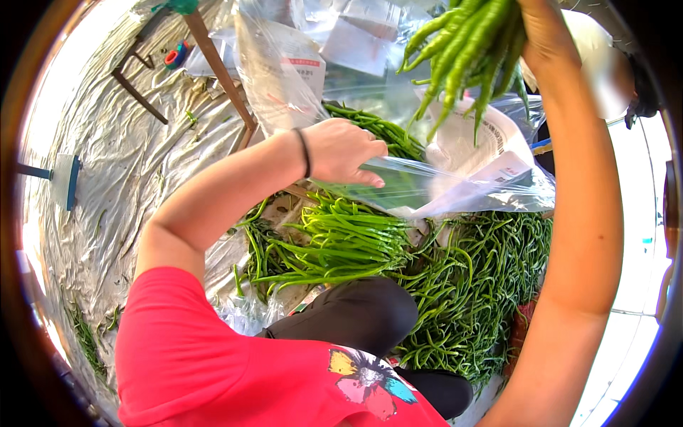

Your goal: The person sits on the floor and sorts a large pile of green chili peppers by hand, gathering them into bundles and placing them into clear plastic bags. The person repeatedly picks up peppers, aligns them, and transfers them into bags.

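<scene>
My right hand, at the upper right, grips a bunch of long green chili peppers that hangs tips down above a clear plastic bag. At the bag's near side is my left hand, palm down, its fingers and thumb at the edge of the film, which stretches from them towards the right. Inside the bag lie more green peppers beside printed paper sheets. Below the bag, an aligned bundle of bright green peppers rests next to a large loose heap of thin peppers.
Crumpled plastic sheeting covers the ground at left, with stray peppers on it. A brown frame leg stands near the bag, and a roll of tape lies beyond it. Another person is at the upper right. My bent knee borders the heap.
</scene>
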Motion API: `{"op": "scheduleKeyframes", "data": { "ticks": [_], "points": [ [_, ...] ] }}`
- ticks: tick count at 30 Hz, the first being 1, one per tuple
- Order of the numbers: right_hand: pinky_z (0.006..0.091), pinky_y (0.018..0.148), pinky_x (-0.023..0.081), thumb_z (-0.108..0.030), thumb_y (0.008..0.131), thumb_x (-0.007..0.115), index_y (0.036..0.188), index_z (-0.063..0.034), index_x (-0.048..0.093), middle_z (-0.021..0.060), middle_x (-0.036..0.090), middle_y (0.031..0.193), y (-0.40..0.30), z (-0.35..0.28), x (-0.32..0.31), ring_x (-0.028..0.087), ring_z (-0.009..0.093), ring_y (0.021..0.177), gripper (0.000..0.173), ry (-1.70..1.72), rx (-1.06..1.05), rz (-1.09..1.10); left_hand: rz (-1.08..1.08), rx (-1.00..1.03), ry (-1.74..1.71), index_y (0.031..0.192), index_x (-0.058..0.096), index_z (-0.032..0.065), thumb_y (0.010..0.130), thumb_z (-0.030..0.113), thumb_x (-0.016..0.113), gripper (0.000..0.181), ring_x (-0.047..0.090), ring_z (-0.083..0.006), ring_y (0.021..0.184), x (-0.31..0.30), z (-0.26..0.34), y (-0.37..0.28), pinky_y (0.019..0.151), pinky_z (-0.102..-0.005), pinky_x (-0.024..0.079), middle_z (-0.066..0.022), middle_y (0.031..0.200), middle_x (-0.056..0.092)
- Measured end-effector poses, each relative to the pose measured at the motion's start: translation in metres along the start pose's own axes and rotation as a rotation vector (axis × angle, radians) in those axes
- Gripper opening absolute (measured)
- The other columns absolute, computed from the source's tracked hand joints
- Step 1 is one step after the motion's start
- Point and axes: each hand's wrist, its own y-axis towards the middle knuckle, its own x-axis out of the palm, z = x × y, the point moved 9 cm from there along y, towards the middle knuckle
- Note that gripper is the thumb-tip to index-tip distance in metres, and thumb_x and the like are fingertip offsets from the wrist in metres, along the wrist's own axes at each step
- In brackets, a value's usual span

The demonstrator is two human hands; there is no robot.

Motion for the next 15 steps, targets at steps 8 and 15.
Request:
{"op": "scheduleKeyframes", "data": {
  "ticks": [8,15],
  "points": [
    [0.0279,0.067,0.049,-0.017,0.072,0.072,0.095,-0.0037,0.063,0.0055,0.064,0.082,-0.004,0.157,0.041,0.061,0.014,0.073,0.028,-0.744,0.202,-0.3,0.514,0.093,0.002,0.1,0.053,0.0097,0.074,0.025,0.07,0.035,0.058,-0.0204,0.076,-0.013,0.024,-0.057,0.073,-0.0341,0.044,-0.0027,0.082,0.057],
    [0.031,0.079,0.049,-0.027,0.055,0.075,0.101,-0.0032,0.062,0.0115,0.067,0.088,-0.022,0.274,0.022,0.063,0.021,0.082,0.053,-0.893,0.346,-0.543,0.596,0.151,-0.036,0.095,0.059,0.0101,0.071,0.017,0.07,0.027,0.055,-0.0182,0.066,-0.009,0.019,-0.072,0.065,-0.0313,0.042,0.0007,0.076,0.053]
  ]
}}
